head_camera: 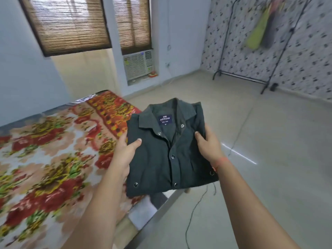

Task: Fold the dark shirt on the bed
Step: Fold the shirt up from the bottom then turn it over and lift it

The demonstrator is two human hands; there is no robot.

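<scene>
Dark shirt (161,159) was folded into a compact rectangle, collar up, front placket and snap buttons facing the camera. Navy neck label (165,119) read "ARROW". The shirt was not lying on the bed (45,159); it was held in the air over the bed's near right corner and the floor (269,159) beside it.

Left hand (124,153) gripped the shirt's left edge: thumb lay on top of the cloth, and the fingers (123,138) curled round the edge and went under it. Right hand (209,144) gripped the right edge the same way, thumb on top; its other fingers were hidden beneath the fabric. An orange thread band (220,162) circled the right wrist.

A snap-buttoned cuff showed at the lower right edge of the fold, just under the right wrist.

The bed carried a floral cover in red, green and cream, somewhat blurred. A black clothes rack (265,51) stood against the patterned wall at far right with a yellow-green garment (256,33) hanging on it. A window air conditioner (138,64) sat below bamboo blinds (68,24). A dark cable (194,212) ran across the floor near the bed's edge
</scene>
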